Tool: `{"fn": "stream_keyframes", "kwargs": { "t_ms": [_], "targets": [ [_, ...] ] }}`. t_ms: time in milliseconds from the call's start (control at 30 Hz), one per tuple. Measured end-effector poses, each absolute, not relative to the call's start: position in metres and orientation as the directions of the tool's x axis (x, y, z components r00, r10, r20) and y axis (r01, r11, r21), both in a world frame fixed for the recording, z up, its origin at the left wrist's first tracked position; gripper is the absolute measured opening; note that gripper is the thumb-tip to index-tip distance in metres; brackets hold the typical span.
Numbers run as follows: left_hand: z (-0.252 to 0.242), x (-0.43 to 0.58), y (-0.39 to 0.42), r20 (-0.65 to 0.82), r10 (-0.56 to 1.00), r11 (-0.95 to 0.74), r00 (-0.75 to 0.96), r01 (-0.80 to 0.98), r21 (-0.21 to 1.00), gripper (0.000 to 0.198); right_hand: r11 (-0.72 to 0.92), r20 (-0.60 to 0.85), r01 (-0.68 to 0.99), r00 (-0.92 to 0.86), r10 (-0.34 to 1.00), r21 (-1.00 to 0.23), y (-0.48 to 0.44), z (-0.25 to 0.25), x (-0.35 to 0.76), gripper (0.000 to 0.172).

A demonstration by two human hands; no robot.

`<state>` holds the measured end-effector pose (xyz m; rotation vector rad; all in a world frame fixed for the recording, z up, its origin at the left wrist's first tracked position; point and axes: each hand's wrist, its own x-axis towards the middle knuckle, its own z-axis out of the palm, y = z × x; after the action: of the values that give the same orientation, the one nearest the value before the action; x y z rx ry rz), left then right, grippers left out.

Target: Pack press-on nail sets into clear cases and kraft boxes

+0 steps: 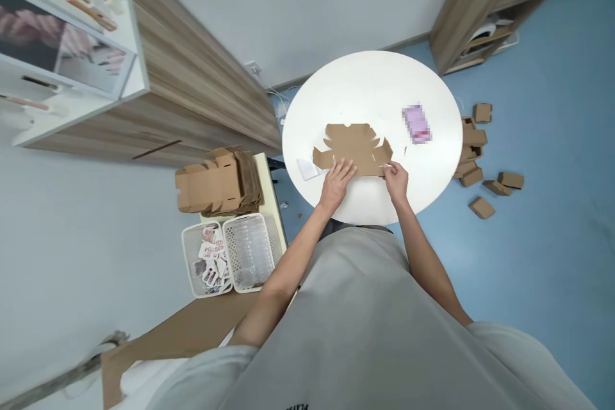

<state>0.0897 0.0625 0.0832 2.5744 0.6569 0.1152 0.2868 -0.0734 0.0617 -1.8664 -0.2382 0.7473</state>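
Note:
An unfolded cardboard box lies on the white round table, its side flaps partly raised. My left hand rests on its near left edge with the fingers stretched out flat. At the near right corner, my right hand pinches the cardboard between thumb and fingers. A white piece of paper or film lies beside the left flap. To the right of the box is a blurred-out purple item, apart from both hands.
On the left, a stack of flat cardboard boxes stands behind two white baskets, one with printed cards, one with clear plastic pieces. Several folded boxes lie on the blue floor at right. A wooden cabinet borders the table's left.

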Motion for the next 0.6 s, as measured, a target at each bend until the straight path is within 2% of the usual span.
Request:
{"fn": "stream_keyframes", "kwargs": {
  "t_ms": [167,267,433,500,600],
  "targets": [
    [0.039,0.107,0.026,-0.247,0.321,-0.753,0.914,0.404,0.518,0.069,-0.698,-0.498,-0.127,0.790,0.358,-0.704,-0.127,0.023,0.302,0.043],
    [0.020,0.106,0.011,-0.337,0.303,-0.723,0.892,0.445,0.528,0.069,-0.791,-0.450,0.003,0.821,0.351,-0.611,-0.142,0.020,0.305,0.045],
    [0.003,0.100,-0.003,-0.444,0.311,-0.652,0.840,0.528,0.543,0.069,-0.735,-0.305,0.296,0.768,0.563,-0.611,-0.121,0.014,0.314,0.051],
    [-0.001,0.096,-0.008,-0.465,0.322,-0.619,0.825,0.555,0.556,0.067,-0.723,-0.319,0.373,0.712,0.625,-0.582,-0.099,0.004,0.317,0.054],
    [-0.005,0.089,-0.015,-0.478,0.347,-0.579,0.807,0.585,0.567,0.066,-0.740,-0.388,0.420,0.656,0.648,-0.526,-0.067,-0.015,0.317,0.064]
  ]
}}
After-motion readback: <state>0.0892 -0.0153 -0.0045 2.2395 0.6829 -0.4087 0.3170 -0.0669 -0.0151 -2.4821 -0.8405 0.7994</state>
